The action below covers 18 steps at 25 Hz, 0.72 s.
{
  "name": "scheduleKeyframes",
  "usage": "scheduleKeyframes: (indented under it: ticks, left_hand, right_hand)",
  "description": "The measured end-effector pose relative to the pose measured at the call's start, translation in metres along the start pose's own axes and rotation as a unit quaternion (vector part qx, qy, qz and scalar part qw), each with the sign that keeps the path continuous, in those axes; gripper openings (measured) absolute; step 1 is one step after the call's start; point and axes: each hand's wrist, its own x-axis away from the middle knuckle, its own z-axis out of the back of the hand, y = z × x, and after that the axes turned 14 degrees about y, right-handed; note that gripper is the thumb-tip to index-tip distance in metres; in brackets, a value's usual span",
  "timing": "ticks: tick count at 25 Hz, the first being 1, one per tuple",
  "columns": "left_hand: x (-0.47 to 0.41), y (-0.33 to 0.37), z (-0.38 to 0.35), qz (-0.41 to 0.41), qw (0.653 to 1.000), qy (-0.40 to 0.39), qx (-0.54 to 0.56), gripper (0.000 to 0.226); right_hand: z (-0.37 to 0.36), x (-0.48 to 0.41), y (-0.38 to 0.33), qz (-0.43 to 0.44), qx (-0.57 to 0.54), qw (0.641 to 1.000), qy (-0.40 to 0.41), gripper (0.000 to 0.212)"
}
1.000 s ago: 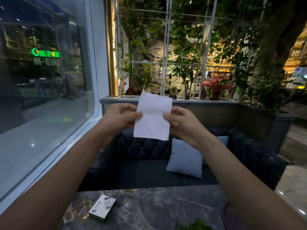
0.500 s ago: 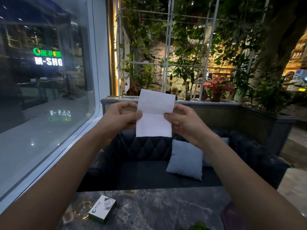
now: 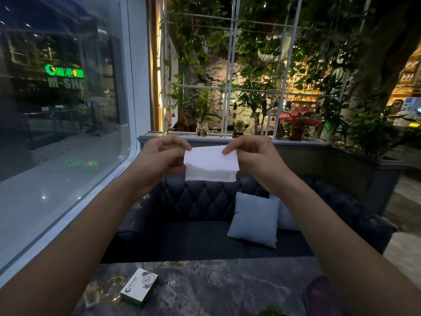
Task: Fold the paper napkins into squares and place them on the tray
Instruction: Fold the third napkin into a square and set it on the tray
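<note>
A white paper napkin [image 3: 210,164] is held up in the air in front of me, over the far edge of the table. Its upper half is bent down over the lower half, so it shows as a wide, short rectangle with layered edges along the bottom. My left hand [image 3: 160,159] pinches its top left corner between thumb and forefinger. My right hand [image 3: 255,158] pinches its top right corner the same way. A dark rounded object [image 3: 319,295] at the lower right may be the tray, mostly hidden by my right forearm.
A dark marble table [image 3: 216,286] lies below, with a small white box [image 3: 139,287] and a glass ashtray [image 3: 107,288] at its left. Beyond it stands a dark tufted sofa [image 3: 200,201] with a pale blue cushion [image 3: 254,218]. A large window runs along the left.
The napkin was a tall upright sheet held at its sides. My hands have moved to its top corners and brought the upper half down over the lower half.
</note>
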Motion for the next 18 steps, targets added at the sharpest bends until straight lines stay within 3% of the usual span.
scheduleKeyframes:
  ticks: [4, 7, 9, 12, 18]
  left_hand:
    - [-0.002, 0.0, 0.002, 0.01, 1.0, 0.012, -0.024, 0.023]
    - [-0.001, 0.007, -0.006, 0.064, 0.997, 0.023, 0.041, 0.021]
    - [0.0, 0.01, -0.012, 0.08, 0.996, 0.035, 0.007, 0.024]
    - [0.0, 0.005, -0.013, -0.005, 0.993, 0.013, -0.119, 0.024]
    - [-0.002, 0.003, -0.007, -0.028, 0.994, 0.001, -0.104, 0.009]
  right_hand:
    - [0.0, -0.001, 0.0, 0.039, 0.041, 0.998, -0.007, 0.033]
    - [-0.002, 0.0, 0.0, 0.064, 0.062, 0.996, -0.007, 0.04]
    - [-0.005, -0.001, 0.001, 0.072, 0.07, 0.995, -0.009, 0.044]
    - [-0.007, -0.001, 0.001, 0.084, 0.072, 0.993, -0.027, 0.044]
    - [-0.007, 0.0, -0.006, 0.028, 0.028, 0.998, -0.05, 0.029]
